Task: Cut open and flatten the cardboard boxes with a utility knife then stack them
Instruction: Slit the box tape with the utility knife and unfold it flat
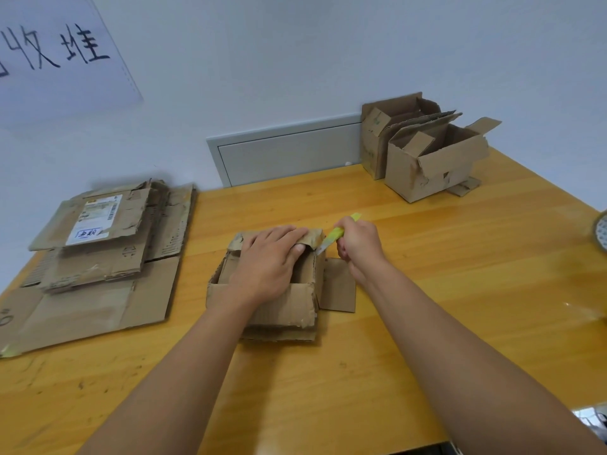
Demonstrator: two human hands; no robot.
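A small open cardboard box point(282, 310) stands in the middle of the wooden table point(427, 290), one flap lying flat to its right. My left hand point(272, 261) presses down over the box's top, fingers curled on its far wall. My right hand point(358, 246) grips a yellow-green utility knife point(335, 236), whose blade tip touches the box's far right corner. A stack of flattened boxes point(98, 257) lies on the left of the table. Two upright open boxes point(427, 149) stand at the far right against the wall.
A white wall with a grey panel point(285, 156) runs behind the table. A paper sign with handwriting point(59, 50) hangs at the upper left. Part of a patterned dish point(601, 231) shows at the right edge. The table's near edge is at the lower right.
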